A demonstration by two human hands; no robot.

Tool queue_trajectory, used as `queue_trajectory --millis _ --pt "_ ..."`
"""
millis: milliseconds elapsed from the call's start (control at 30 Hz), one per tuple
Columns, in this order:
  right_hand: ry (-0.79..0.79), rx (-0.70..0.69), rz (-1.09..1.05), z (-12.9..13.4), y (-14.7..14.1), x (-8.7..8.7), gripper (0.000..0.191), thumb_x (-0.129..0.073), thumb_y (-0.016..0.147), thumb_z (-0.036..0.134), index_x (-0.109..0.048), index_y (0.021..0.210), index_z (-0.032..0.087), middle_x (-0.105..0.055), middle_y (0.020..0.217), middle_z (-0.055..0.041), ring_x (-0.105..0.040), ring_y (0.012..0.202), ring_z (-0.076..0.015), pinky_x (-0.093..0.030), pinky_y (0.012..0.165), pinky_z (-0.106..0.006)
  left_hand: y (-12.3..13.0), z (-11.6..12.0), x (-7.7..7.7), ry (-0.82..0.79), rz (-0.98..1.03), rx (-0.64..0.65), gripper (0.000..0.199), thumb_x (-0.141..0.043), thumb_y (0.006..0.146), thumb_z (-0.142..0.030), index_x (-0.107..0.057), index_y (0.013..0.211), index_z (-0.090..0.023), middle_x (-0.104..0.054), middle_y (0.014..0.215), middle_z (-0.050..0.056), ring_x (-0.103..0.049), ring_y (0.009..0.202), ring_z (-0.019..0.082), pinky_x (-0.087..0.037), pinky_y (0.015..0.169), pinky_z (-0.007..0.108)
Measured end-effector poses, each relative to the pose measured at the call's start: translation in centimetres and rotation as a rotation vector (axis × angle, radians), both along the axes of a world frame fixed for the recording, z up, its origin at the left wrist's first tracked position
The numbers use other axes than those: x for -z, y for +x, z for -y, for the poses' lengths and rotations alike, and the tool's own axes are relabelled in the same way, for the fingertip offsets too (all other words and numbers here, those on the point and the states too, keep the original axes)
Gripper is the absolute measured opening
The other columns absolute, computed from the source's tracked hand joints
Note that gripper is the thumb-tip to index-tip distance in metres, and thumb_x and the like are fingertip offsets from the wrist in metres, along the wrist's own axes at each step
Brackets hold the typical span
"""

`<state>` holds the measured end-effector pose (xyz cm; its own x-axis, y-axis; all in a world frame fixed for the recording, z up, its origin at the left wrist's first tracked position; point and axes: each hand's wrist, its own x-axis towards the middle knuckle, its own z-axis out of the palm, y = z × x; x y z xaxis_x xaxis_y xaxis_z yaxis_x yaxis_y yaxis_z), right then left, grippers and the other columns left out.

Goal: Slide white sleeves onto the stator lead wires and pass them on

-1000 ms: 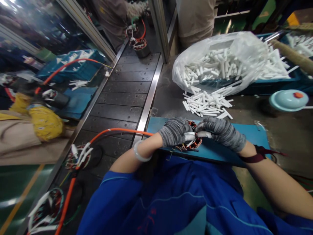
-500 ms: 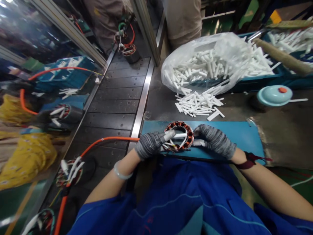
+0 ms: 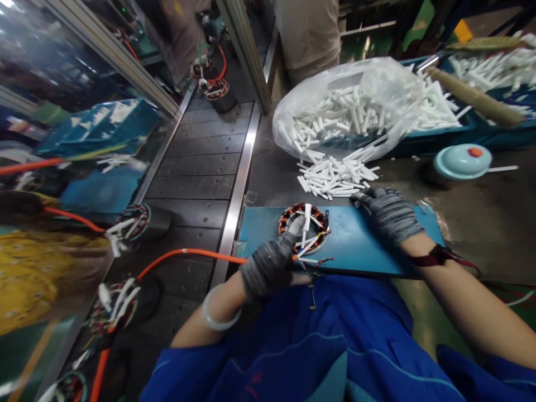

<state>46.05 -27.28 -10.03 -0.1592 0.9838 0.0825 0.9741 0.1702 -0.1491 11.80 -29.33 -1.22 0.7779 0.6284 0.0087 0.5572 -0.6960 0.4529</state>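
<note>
A ring-shaped stator (image 3: 322,222) with copper windings, white sleeves and loose wires lies on the blue board (image 3: 355,243). Over its left side is my left hand (image 3: 270,265), in a grey glove, gripping the stator's edge and leads; an orange cable (image 3: 188,251) runs to it from the left. My right hand (image 3: 389,215), also gloved, is above the board's back edge, fingers reaching to the pile of white tubes (image 3: 333,177). Whether its fingertips hold a tube is hard to see.
Behind the pile lies a clear bag (image 3: 288,120) of white tubes beside teal bins (image 3: 444,139). A light-blue lidded cup (image 3: 463,162) stands right. The slatted conveyor (image 3: 190,187) at left carries wired stators (image 3: 157,220). A person in yellow sleeves works beyond it.
My right hand has left the stator and moved right and back to the tubes. My left hand has shifted down, and the stator's white sleeve now points backward. Across the conveyor, a stator has moved.
</note>
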Motion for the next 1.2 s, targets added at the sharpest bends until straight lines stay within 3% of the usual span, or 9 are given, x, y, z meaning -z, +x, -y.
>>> queue_trajectory --millis 67,133,333,500,700,833,967,1100,1200 --pt "0.0 0.022 -0.024 0.2 0.3 0.3 0.036 -0.044 0.102 0.034 -0.075 0.116 0.022 -0.07 0.111 -0.0158 -0.062 0.098 -0.0305 -0.045 0.088 -0.043 -2.4 -0.6 0.6 -0.051 0.111 0.104 0.071 -0.067 0.093 -0.043 -0.042 0.152 -0.013 -0.052 0.152 0.024 -0.056 0.138 0.031 -0.055 0.107 0.041" --pt "0.007 0.057 -0.053 0.2 0.4 0.3 0.036 -0.045 0.102 0.037 -0.075 0.113 0.02 -0.069 0.112 -0.0171 -0.062 0.102 -0.0324 -0.046 0.089 -0.045 -3.7 -0.9 1.3 -0.074 0.114 0.129 0.049 -0.062 0.097 -0.033 -0.054 0.143 -0.017 -0.05 0.154 0.02 -0.054 0.14 0.027 -0.054 0.109 0.038" --pt "0.19 0.159 -0.511 2.1 -1.7 -2.0 0.031 -0.06 0.095 0.044 -0.072 0.107 0.02 -0.071 0.122 -0.0159 -0.066 0.111 -0.0336 -0.052 0.096 -0.048 -1.5 -1.0 1.9 0.112 -0.085 -0.031 0.037 -0.061 0.098 -0.036 -0.066 0.132 -0.022 -0.076 0.123 0.007 -0.075 0.108 0.023 -0.062 0.092 0.033" --pt "-0.066 0.112 -0.931 4.3 -3.4 -4.5 0.034 -0.066 0.091 0.054 -0.075 0.111 0.027 -0.078 0.105 -0.0066 -0.072 0.097 -0.0297 -0.058 0.087 -0.044 0.3 -0.9 1.3 0.12 -0.056 -0.048 0.037 -0.06 0.098 -0.04 -0.067 0.129 -0.022 -0.078 0.117 0.007 -0.076 0.104 0.021 -0.061 0.09 0.029" --pt "-0.267 0.081 -1.165 2.7 -2.9 -4.5 0.039 -0.076 0.081 0.059 -0.078 0.103 0.026 -0.079 0.104 -0.0048 -0.073 0.096 -0.0274 -0.06 0.088 -0.043 0.0 -0.9 2.1 0.159 0.077 -0.036 0.035 -0.059 0.099 -0.04 -0.069 0.126 -0.019 -0.079 0.114 0.008 -0.076 0.103 0.02 -0.06 0.09 0.028" --pt "-0.376 -0.044 -1.165 0.9 -2.3 -4.6 0.043 -0.081 0.076 0.06 -0.08 0.101 0.025 -0.08 0.102 -0.0047 -0.074 0.099 -0.0291 -0.059 0.092 -0.045 -0.1 -0.9 2.5 0.171 0.083 -0.02 0.036 -0.057 0.1 -0.041 -0.068 0.127 -0.019 -0.078 0.117 0.008 -0.075 0.105 0.02 -0.06 0.09 0.028" --pt "-0.409 -0.244 -1.0 -0.1 -2.5 -6.0 0.038 -0.075 0.083 0.053 -0.08 0.108 0.025 -0.08 0.105 -0.0051 -0.074 0.099 -0.0281 -0.057 0.094 -0.043 -0.3 -0.9 2.7 0.17 0.048 -0.016 0.037 -0.055 0.101 -0.044 -0.067 0.128 -0.021 -0.078 0.117 0.007 -0.075 0.104 0.02 -0.061 0.089 0.029" --pt "-0.314 -0.347 -0.737 0.3 -3.7 -7.5 0.039 -0.062 0.091 0.053 -0.078 0.111 0.023 -0.08 0.1 -0.0067 -0.073 0.09 -0.0253 -0.056 0.083 -0.038 0.0 -0.7 2.8 0.216 0.068 -0.041 0.04 -0.053 0.102 -0.046 -0.068 0.127 -0.02 -0.078 0.115 0.008 -0.077 0.098 0.021 -0.062 0.084 0.03" --pt "-0.19 -0.328 -0.555 0.7 -4.6 -7.5 0.04 -0.055 0.094 0.055 -0.078 0.091 0.022 -0.074 0.078 -0.0069 -0.065 0.073 -0.0209 -0.049 0.069 -0.033 0.4 -0.4 2.8 0.286 0.074 -0.085 0.042 -0.054 0.101 -0.047 -0.067 0.128 -0.018 -0.079 0.11 0.009 -0.078 0.089 0.022 -0.063 0.075 0.03"
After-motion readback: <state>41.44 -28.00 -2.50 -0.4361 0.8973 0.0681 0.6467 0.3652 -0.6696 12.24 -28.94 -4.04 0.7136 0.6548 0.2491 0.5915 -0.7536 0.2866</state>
